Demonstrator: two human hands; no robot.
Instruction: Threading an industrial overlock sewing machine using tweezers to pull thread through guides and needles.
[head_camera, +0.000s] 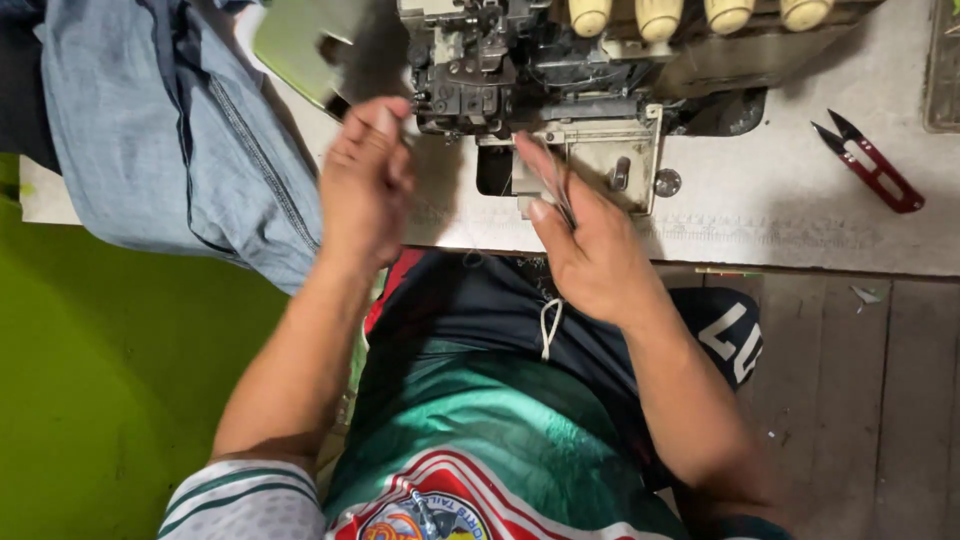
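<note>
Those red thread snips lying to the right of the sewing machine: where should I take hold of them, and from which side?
Take the red thread snips by the red handle, the lower-right end, coming from the right and above. They lie flat on the pale table with the dark blades pointing up-left toward the sewing machine, so that approach probably keeps the grip clear of the points. Nothing lies against them. The right hand is nearer.

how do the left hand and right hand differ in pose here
The left hand is raised with fingers curled together at the sewing machine, beside the blue denim. The right hand lies flatter, fingers stretched toward the machine's metal plate, with thin thread seemingly across them. Both are bare and work close to the machine's front.
</note>
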